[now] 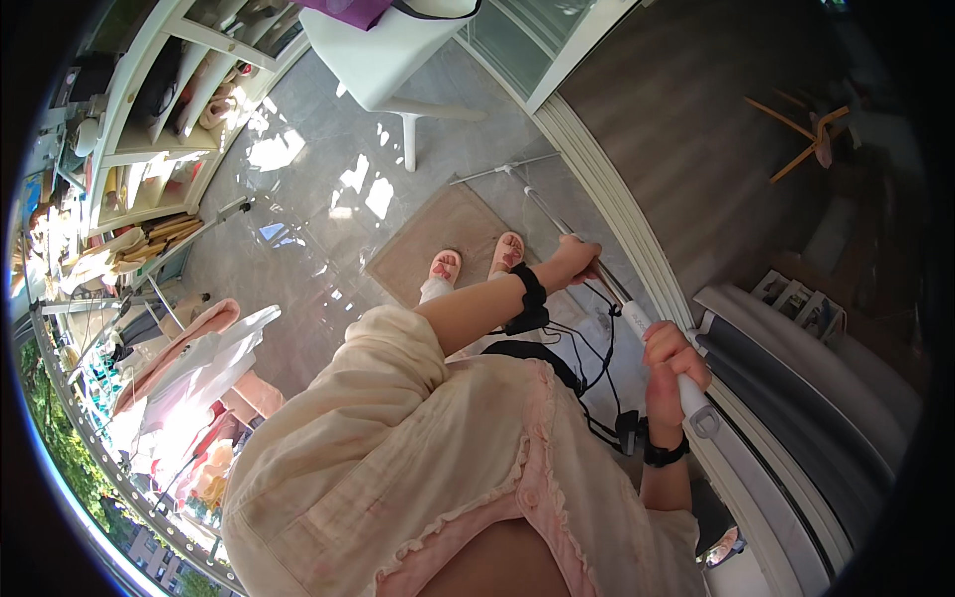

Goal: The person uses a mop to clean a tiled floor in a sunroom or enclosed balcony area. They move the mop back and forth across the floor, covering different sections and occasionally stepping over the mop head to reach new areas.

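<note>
A long-handled floor tool, with a silvery shaft and white grip, runs diagonally in front of me. Its thin crossbar head (pixel 507 169) lies by the upper corner of the beige mat; whether it is a squeegee or flat mop, I cannot tell. My left hand (pixel 576 260) is closed around the metal shaft (pixel 613 282). Nearer my body, my right hand (pixel 675 366) holds the white grip (pixel 636 319), whose end has a hanging loop. Both wrists wear black straps, and black cables hang between them.
My slippered feet stand on the beige mat (pixel 429 224). A white chair (pixel 380 45) is ahead, sliding-door tracks (pixel 612 172) run along the right, and a grey curtain (pixel 783 388) hangs beyond. At left are a shelf unit (pixel 157 160) and clothes (pixel 194 373) on a rack.
</note>
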### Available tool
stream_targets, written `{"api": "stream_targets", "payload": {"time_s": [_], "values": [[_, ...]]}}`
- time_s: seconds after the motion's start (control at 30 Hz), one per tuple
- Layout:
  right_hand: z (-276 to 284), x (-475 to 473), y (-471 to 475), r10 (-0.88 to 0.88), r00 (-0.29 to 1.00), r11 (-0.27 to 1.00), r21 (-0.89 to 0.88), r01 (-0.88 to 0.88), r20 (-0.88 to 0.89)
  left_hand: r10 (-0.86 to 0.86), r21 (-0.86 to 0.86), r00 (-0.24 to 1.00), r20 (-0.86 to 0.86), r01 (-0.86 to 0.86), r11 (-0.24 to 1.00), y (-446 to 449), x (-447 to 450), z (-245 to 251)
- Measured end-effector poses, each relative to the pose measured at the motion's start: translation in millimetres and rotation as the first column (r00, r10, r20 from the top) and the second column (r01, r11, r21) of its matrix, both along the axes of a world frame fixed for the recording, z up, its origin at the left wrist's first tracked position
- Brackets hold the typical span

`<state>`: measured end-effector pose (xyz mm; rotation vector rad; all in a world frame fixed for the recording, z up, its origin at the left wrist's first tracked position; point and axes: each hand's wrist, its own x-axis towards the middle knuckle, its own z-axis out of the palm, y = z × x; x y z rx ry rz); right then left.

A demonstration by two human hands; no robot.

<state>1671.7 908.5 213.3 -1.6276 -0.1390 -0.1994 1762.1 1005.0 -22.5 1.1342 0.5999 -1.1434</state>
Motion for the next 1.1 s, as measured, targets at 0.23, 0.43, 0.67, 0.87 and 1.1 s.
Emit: {"api": "stream_targets", "payload": {"time_s": [0.23, 0.43, 0.67, 0.87, 1.1], "values": [[-18.1, 25.5, -16.7, -0.06, 0.998, 0.997, 0.039, 0.061, -0.007, -0.153, 0.11, 0.988, 0.032, 0.148, 0.983, 11.7, 36.0, 0.9], [-19.8, -8.5, -5.3, -0.217, 0.975, 0.975, 0.04, 0.219, -0.052, -0.23, 0.087, 0.971, -0.072, 0.236, 0.968, -7.3, 7.1, -16.9], [24.5, 13.3, -19.7, 0.098, 0.987, 0.984, -0.134, -0.115, -0.129, 0.27, -0.005, 0.958, -0.093, -0.272, 0.962, -13.6, -6.8, 6.8], [49.4, 55.3, -10.8, 0.484, 0.875, 0.855, -0.214, -0.473, -0.001, 0.135, 0.012, 0.99, -0.047, -0.135, 0.991, 41.2, 19.8, 38.2], [6.9, 101.5, 56.8, 0.052, 0.996, 0.964, 0.255, -0.07, 0.077, 0.397, 0.015, 0.911, 0.109, -0.401, 0.916, 93.3, 61.3, 44.7]]}}
